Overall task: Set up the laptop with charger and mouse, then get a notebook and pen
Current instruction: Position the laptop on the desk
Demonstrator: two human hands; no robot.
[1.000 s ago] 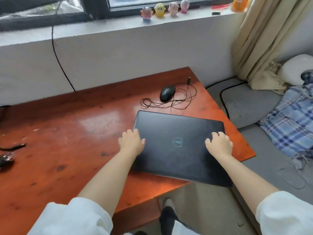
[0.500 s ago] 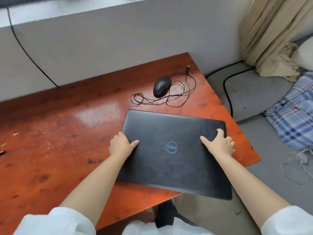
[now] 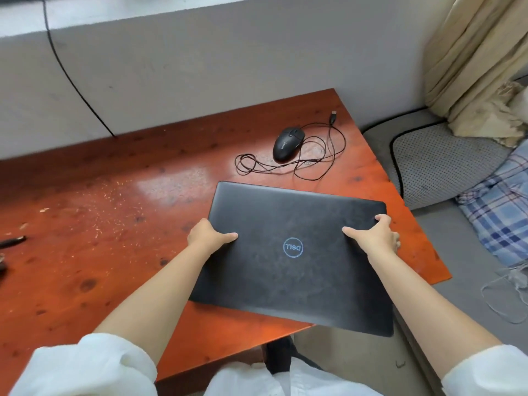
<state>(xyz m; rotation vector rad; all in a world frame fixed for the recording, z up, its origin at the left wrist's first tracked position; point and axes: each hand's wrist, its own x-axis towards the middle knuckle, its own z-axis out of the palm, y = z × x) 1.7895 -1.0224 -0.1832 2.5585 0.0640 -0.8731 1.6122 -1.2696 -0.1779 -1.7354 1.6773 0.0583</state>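
A closed black laptop (image 3: 297,270) with a round blue logo lies on the red-brown wooden table (image 3: 100,238), its near right corner hanging over the table's front edge. My left hand (image 3: 208,234) grips its left edge, thumb on the lid. My right hand (image 3: 377,235) grips its right edge the same way, fingers curled under. Behind the laptop sits a black wired mouse (image 3: 287,144) with its thin cable (image 3: 317,161) in loose loops and the USB plug (image 3: 333,117) lying free near the table's back edge.
A grey wall (image 3: 200,67) runs behind the table, with a black cable (image 3: 74,87) hanging down it. To the right are a beige curtain (image 3: 471,52), a grey cushion (image 3: 440,164) and a blue plaid cloth (image 3: 500,207). A dark object (image 3: 13,241) lies at the table's left edge.
Both hands shifted from resting flat on the lid to gripping the laptop's left and right edges. The view dipped lower and closer; the windowsill left the frame.
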